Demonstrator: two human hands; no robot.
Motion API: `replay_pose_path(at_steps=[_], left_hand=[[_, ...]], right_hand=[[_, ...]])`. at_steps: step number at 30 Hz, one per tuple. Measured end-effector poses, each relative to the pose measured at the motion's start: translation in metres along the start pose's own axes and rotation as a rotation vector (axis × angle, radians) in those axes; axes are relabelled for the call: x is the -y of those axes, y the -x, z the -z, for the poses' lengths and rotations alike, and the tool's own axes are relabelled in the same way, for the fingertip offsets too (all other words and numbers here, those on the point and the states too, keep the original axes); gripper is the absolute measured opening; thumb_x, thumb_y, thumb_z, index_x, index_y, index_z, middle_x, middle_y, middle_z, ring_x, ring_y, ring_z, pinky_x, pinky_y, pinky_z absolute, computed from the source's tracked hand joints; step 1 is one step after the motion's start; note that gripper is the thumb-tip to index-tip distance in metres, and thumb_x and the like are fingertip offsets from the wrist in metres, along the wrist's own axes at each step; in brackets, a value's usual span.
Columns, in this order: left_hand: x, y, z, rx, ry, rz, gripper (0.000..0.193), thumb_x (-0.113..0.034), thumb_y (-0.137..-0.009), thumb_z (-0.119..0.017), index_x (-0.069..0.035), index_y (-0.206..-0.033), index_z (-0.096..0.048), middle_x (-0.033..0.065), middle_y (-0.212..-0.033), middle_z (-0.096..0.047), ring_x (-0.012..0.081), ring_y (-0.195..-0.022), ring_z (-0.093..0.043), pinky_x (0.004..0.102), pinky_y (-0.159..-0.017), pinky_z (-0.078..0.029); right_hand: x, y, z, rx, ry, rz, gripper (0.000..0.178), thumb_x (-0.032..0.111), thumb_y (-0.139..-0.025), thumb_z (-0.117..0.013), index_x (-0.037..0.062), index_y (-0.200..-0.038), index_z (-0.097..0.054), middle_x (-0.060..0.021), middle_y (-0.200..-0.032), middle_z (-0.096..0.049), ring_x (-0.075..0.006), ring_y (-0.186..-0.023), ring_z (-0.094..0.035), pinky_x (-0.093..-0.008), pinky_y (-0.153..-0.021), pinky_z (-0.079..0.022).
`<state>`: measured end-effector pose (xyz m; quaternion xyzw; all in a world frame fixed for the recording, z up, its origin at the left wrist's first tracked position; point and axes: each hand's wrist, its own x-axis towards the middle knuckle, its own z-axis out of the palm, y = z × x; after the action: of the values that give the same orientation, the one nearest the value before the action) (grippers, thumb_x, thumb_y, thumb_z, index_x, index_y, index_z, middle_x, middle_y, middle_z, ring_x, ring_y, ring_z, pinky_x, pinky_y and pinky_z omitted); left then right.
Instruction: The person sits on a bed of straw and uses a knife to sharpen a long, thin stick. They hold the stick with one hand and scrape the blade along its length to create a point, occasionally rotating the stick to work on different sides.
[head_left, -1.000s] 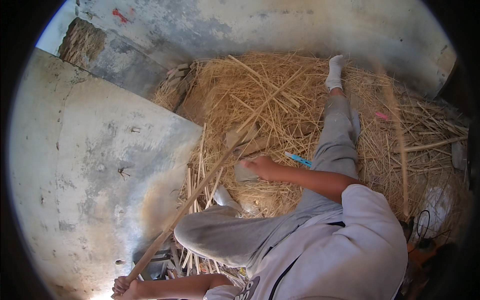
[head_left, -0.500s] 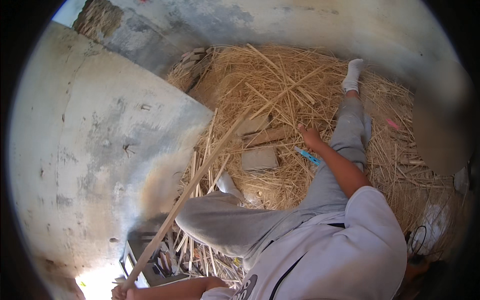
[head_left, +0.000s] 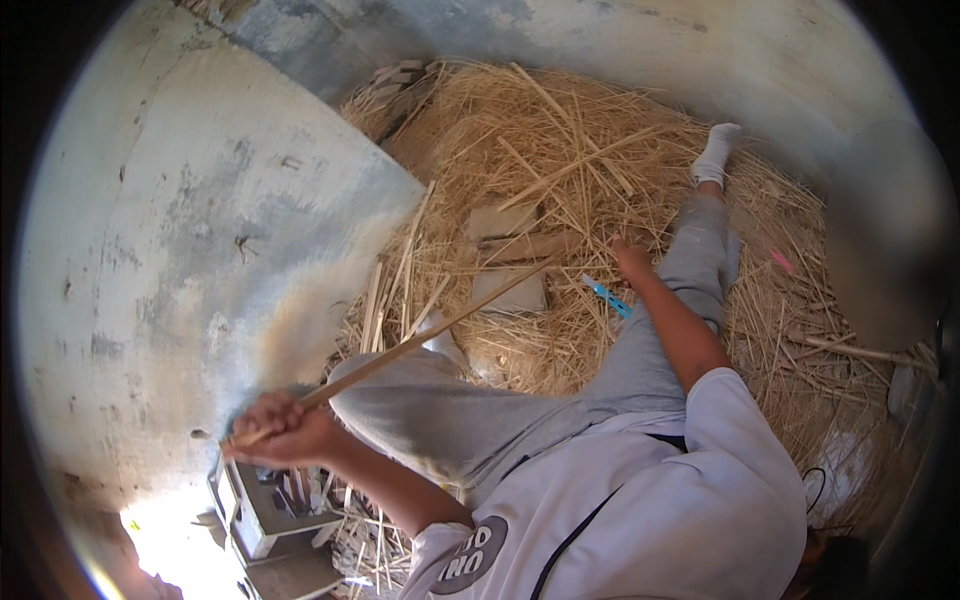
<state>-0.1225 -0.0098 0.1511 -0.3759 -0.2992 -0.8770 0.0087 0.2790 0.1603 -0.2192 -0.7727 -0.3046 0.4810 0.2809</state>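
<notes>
My left hand (head_left: pixel 278 430) is closed around one end of a long, flat, pale strip of wood or bamboo (head_left: pixel 430 335), low at the left beside the wall. The strip slants up and right over my bent left knee, and its far end lies above a grey brick (head_left: pixel 508 291). My right hand (head_left: pixel 630 262) is by my outstretched right leg, fingers curled in; what they hold, if anything, is too small to make out. Just below that hand lies a blue-handled cutter (head_left: pixel 607 296). A wooden block (head_left: pixel 530 248) sits between the grey brick and another slab (head_left: pixel 503 219).
Straw-like shavings and loose strips (head_left: pixel 570 150) cover the floor. A worn plaster wall (head_left: pixel 220 220) stands close at the left. Near my left elbow is an open box (head_left: pixel 270 520) with items inside. Stacked bricks (head_left: pixel 395 80) stand in the far corner.
My left hand has risen and come inward from the lower left corner. The strip has tilted flatter, its far end now lower and nearer my right hand. The right hand has barely moved.
</notes>
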Motion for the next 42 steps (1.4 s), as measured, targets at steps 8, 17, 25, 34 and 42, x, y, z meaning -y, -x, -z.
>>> replay_pose_path(at_steps=[8, 17, 25, 34, 42], left_hand=[[0.014, -0.019, -0.018, 0.108, 0.123, 0.206, 0.047, -0.051, -0.095, -0.059, -0.017, -0.068, -0.040, -0.0044, -0.053, -0.030, 0.0061, -0.045, -0.029, 0.0214, -0.041, -0.026], [0.025, -0.022, -0.073, 0.171, 0.156, 0.206, 0.048, -0.058, -0.092, -0.056, -0.015, -0.074, -0.045, -0.0061, -0.057, -0.032, 0.0070, -0.047, -0.028, 0.0221, -0.045, -0.025], [0.006, -0.014, -0.122, 0.225, 0.131, 0.050, 0.052, -0.061, -0.093, -0.051, -0.015, -0.073, -0.041, -0.0055, -0.056, -0.031, 0.0056, -0.045, -0.025, 0.0199, -0.041, -0.021], [-0.005, 0.005, -0.118, 0.292, 0.109, 0.005, 0.051, -0.062, -0.099, -0.038, -0.017, -0.074, -0.037, -0.0046, -0.055, -0.030, 0.0047, -0.042, -0.024, 0.0198, -0.036, -0.018], [-0.015, 0.002, -0.116, 0.268, 0.079, 0.010, 0.052, -0.062, -0.099, -0.035, -0.017, -0.073, -0.036, -0.0044, -0.052, -0.029, 0.0046, -0.040, -0.024, 0.0194, -0.034, -0.019]], right_hand=[[0.000, 0.003, -0.002, 0.011, 0.022, 0.043, 0.063, 0.058, -0.098, -0.043, 0.0008, -0.073, -0.052, -0.0051, -0.053, -0.043, -0.0177, -0.040, -0.041, -0.0372, -0.041, -0.040], [-0.002, -0.006, -0.004, 0.178, 0.121, 0.090, 0.062, 0.055, -0.099, -0.044, -0.0042, -0.092, -0.060, -0.0032, -0.056, -0.043, -0.0190, -0.044, -0.045, -0.0350, -0.044, -0.041], [0.086, 0.117, 0.012, 0.362, -0.133, 0.450, 0.044, 0.047, -0.101, -0.048, 0.0094, -0.078, -0.048, 0.0026, -0.049, -0.040, -0.0078, -0.036, -0.035, -0.0269, -0.035, -0.032], [0.063, 0.149, 0.021, 0.404, -0.189, 0.452, 0.046, 0.051, -0.100, -0.049, 0.0069, -0.086, -0.054, 0.0019, -0.052, -0.044, -0.0070, -0.041, -0.041, -0.0252, -0.040, -0.034], [0.059, 0.160, 0.010, 0.445, -0.246, 0.433, 0.046, 0.050, -0.100, -0.050, 0.0081, -0.080, -0.052, 0.0018, -0.054, -0.043, -0.0071, -0.043, -0.041, -0.0256, -0.041, -0.035]])
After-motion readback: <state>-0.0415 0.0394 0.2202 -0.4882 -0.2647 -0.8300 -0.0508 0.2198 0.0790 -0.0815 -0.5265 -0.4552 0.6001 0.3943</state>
